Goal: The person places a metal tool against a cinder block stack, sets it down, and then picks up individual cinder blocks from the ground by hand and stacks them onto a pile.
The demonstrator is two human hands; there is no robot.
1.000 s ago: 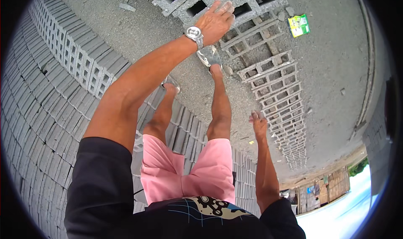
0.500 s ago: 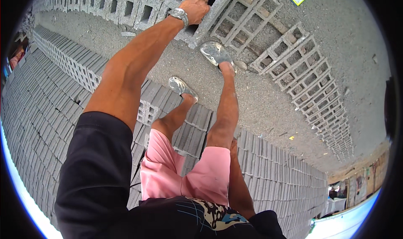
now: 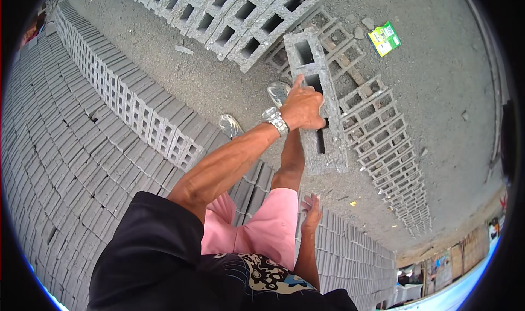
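A grey hollow concrete block (image 3: 333, 141) hangs in front of my legs, its open cells facing up. My left hand (image 3: 301, 107), with a metal watch on the wrist, is closed over one side of it, some fingers reaching into the cells. The grip's underside is hidden. Lower down, beside my right thigh, my right hand (image 3: 311, 210) is empty with its fingers apart. Beyond the held block stands a row of similar hollow blocks (image 3: 257, 24) with cells upward. My feet in grey-and-white shoes are partly covered by the block and my arm.
Stacked concrete blocks (image 3: 82, 125) fill the left side and continue behind my legs. A line of open block-shaped frames (image 3: 383, 130) lies on the ground at right. A green-and-yellow packet (image 3: 385, 39) lies on the grey ground (image 3: 437, 81) beyond it.
The left hand has pulled the block away from the end of the row, toward me and to the right. My right hand has come forward into view beside the thigh.
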